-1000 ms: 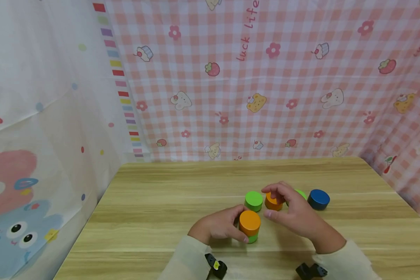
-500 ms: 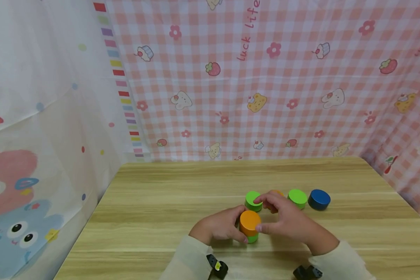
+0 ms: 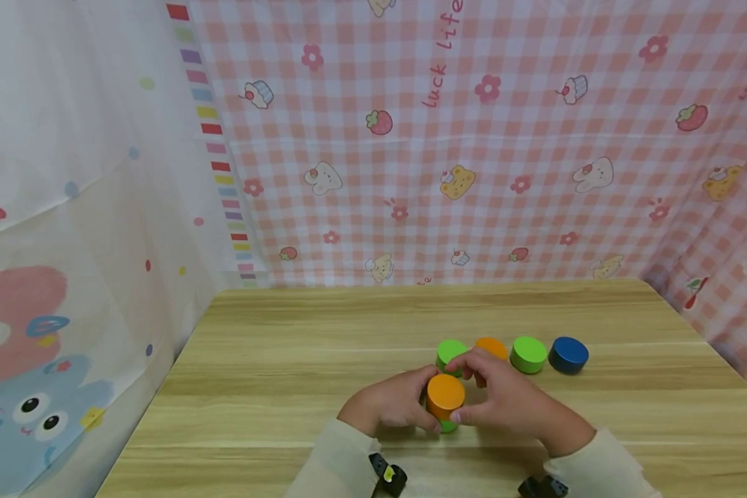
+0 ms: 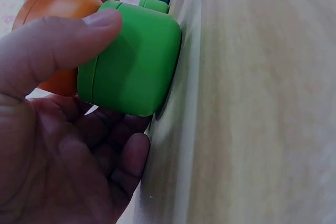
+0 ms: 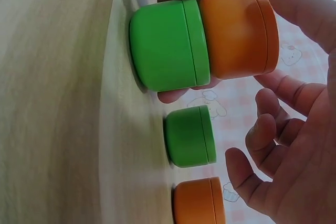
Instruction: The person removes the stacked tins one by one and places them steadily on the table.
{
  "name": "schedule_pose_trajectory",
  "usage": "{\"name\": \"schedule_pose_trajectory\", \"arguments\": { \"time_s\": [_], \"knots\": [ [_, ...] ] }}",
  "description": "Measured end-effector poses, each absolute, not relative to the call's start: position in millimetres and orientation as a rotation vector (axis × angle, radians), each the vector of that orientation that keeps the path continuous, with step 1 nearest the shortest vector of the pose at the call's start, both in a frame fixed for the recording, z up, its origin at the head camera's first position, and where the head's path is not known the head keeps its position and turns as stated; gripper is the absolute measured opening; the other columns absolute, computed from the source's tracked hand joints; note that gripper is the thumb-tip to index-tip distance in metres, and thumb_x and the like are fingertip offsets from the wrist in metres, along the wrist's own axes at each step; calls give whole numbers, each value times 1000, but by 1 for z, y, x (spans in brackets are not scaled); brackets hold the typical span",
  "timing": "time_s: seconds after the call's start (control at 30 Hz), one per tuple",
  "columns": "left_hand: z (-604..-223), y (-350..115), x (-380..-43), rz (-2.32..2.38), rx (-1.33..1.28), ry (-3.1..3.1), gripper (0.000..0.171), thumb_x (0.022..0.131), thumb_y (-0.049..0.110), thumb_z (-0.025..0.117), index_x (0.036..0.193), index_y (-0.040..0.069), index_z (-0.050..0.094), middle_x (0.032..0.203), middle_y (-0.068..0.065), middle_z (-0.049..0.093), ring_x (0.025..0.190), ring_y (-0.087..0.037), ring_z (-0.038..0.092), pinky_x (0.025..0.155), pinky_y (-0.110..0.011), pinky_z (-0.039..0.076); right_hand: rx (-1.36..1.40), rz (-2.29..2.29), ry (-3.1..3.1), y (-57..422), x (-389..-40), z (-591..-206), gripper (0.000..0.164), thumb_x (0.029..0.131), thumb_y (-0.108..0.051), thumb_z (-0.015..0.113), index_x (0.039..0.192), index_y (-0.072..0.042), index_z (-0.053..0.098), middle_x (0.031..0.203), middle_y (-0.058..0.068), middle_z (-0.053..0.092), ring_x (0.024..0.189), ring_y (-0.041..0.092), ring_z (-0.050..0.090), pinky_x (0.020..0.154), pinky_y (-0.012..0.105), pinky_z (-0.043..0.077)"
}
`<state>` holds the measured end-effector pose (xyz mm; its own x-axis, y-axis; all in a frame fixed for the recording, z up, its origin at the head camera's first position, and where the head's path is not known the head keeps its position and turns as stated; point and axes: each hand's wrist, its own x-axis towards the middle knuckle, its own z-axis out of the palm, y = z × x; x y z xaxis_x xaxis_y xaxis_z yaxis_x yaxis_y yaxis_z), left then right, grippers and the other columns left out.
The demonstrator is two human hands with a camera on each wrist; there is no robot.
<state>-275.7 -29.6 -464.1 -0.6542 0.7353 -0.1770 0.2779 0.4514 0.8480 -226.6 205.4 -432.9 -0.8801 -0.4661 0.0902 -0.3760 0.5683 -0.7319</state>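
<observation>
A small green round jar (image 4: 134, 59) with a seam near its top stands on the table, and an orange jar (image 3: 445, 393) of like shape sits on it. My left hand (image 3: 392, 402) grips the green jar from the left, thumb along its front by the seam and fingers behind. Around the orange jar from the right is my right hand (image 3: 507, 398), its thumb and index finger spread on either side of the lid. In the right wrist view a slight gap shows between the right thumb (image 5: 302, 6) and the orange jar; the index fingertip is partly hidden.
Behind the stack stands a row of jars: a green jar (image 3: 451, 351), an orange jar (image 3: 492, 347), another green jar (image 3: 528, 354) and a blue jar (image 3: 568, 355). The wooden table (image 3: 286, 360) ends at a pink checked cloth (image 3: 361, 228).
My right hand has moved left and toward me, from over the back row to the orange jar on the stack. The left hand keeps its hold on the green jar.
</observation>
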Motion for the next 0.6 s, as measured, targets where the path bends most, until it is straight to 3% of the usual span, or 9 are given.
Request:
{"name": "schedule_pose_trajectory", "arguments": {
  "time_s": [0.6],
  "knots": [
    [-460, -29, -274, 1106, 840, 2209, 61, 77, 10, 89, 128, 25, 58, 118, 14, 65, 106, -6, 59, 109, -34, 43, -718, -1190, 2672, 202, -229, -442, 51, 85, -44, 88, 125, -23, 66, 108, -5, 59, 99, 19, 53, 83, 29, 46]
  ]
}}
